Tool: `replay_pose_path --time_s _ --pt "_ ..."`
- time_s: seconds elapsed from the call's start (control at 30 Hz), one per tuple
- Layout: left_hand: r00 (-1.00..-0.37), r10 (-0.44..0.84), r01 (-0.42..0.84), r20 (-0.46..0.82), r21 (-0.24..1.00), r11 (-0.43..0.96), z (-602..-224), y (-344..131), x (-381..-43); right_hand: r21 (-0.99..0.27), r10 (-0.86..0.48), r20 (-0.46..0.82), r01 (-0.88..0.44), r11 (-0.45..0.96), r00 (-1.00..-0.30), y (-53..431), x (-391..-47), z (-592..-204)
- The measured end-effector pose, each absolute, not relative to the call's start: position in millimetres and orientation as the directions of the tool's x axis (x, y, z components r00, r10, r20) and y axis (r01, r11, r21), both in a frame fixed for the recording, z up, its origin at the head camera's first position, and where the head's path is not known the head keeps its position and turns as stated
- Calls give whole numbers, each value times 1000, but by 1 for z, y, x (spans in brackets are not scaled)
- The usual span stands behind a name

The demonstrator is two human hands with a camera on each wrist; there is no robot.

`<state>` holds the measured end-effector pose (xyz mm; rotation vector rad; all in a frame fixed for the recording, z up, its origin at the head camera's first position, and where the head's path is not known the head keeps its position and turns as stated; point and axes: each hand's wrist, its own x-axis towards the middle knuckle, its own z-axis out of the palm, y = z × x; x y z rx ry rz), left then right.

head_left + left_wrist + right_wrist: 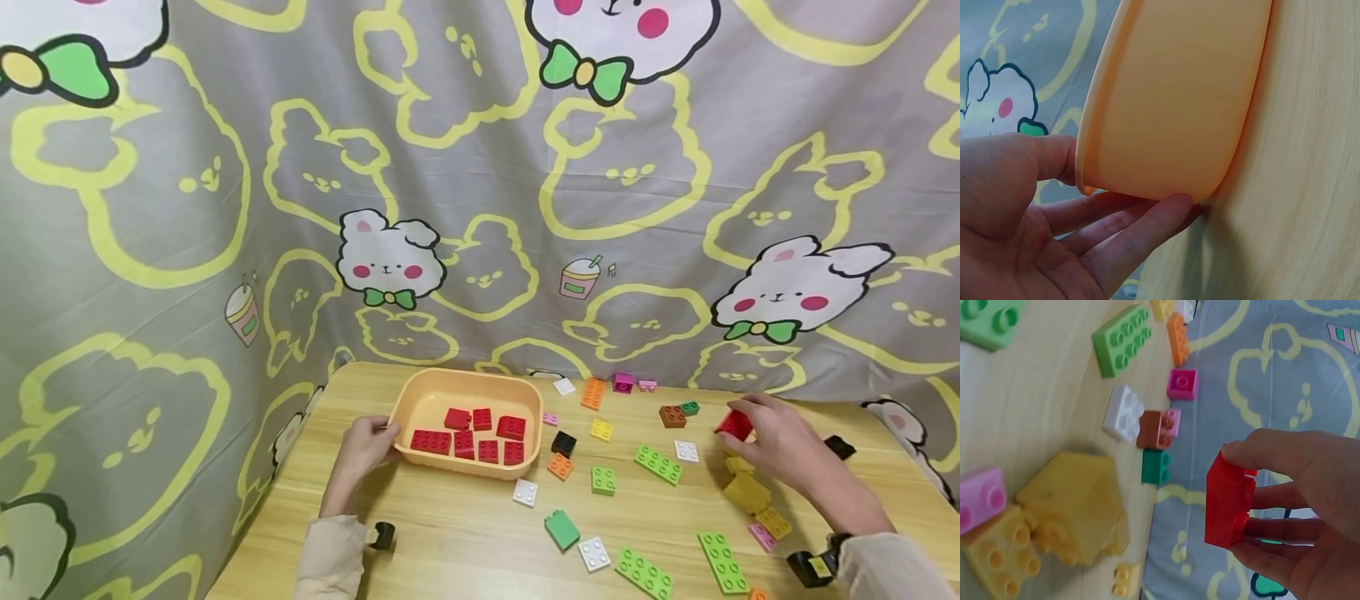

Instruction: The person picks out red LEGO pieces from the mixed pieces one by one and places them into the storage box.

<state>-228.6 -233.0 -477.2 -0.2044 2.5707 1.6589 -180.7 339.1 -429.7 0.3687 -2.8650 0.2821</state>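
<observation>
At the left end of a light orange tray (467, 379), my left hand (365, 450) holds the rim. In the left wrist view the thumb lies on the tray's rim (1083, 156) and the fingers (1141, 240) reach along its outer wall. Several red toy bricks (432, 441) lie inside the tray. My right hand (780, 437) pinches a red brick (1225, 503) between thumb and fingertips, its studs facing the palm. Below that hand lie yellow bricks (747, 493), partly covered by it in the head view.
Loose bricks are spread over the wooden table (450, 533): light green ones (658, 465), a brown one (672, 417), white ones (594, 553), a black one (564, 443) and a green one (562, 530). A patterned curtain (465, 183) hangs behind and to the left.
</observation>
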Motion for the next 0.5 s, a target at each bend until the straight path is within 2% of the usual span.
replay_pose_path --time_s 0.5 --pt "-989 -84 -149 -125 904 401 -476 -232 -228 -201 -311 286 -374 906 -907 281 -187 -427"
